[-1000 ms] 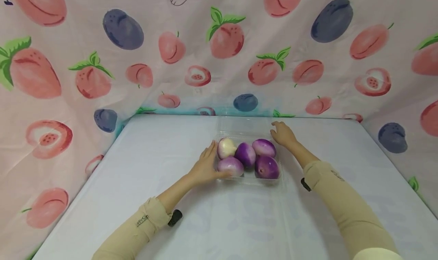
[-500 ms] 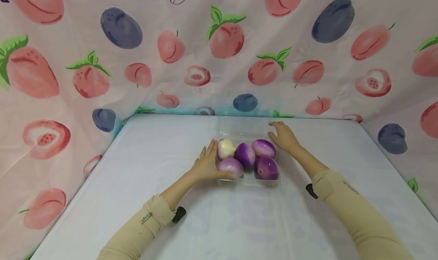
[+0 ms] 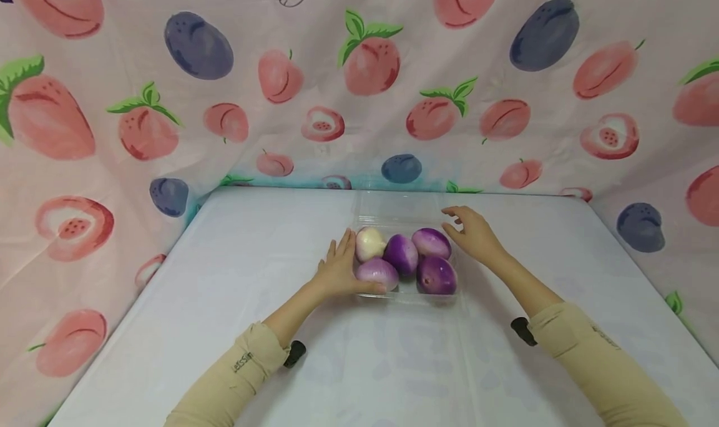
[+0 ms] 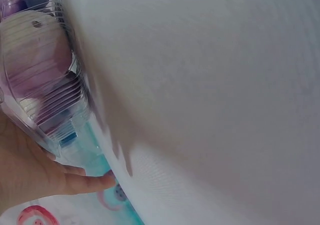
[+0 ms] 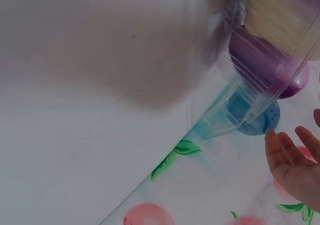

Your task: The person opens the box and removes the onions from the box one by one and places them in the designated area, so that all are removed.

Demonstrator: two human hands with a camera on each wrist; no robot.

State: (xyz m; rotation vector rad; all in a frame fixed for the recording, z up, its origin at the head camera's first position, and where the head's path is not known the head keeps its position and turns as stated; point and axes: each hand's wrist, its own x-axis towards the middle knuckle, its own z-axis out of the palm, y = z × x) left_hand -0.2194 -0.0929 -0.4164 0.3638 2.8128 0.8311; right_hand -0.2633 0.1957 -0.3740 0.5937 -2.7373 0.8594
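Observation:
A clear plastic clamshell box (image 3: 407,294) stands on the table with its lid (image 3: 400,205) folded back. In it lie several onions, among them a white one (image 3: 371,244) at back left, a pale purple one (image 3: 377,273) at front left and a dark purple one (image 3: 437,275) at front right. My left hand (image 3: 339,271) rests against the box's left side, fingers spread and straight, thumb along the front-left corner. My right hand (image 3: 474,230) hovers at the back right of the box, its fingers loosely bent toward the lid's right edge, holding nothing. In the right wrist view its fingertips show apart from the box.
White cloth covers the table (image 3: 269,240). A fruit-print sheet (image 3: 314,58) hangs behind it and along both sides, meeting the table's back edge just beyond the lid.
My right hand has drawn slightly toward me from the lid's edge, its forearm shifting right and nearer. The left hand keeps its place on the box; the onions lie as before.

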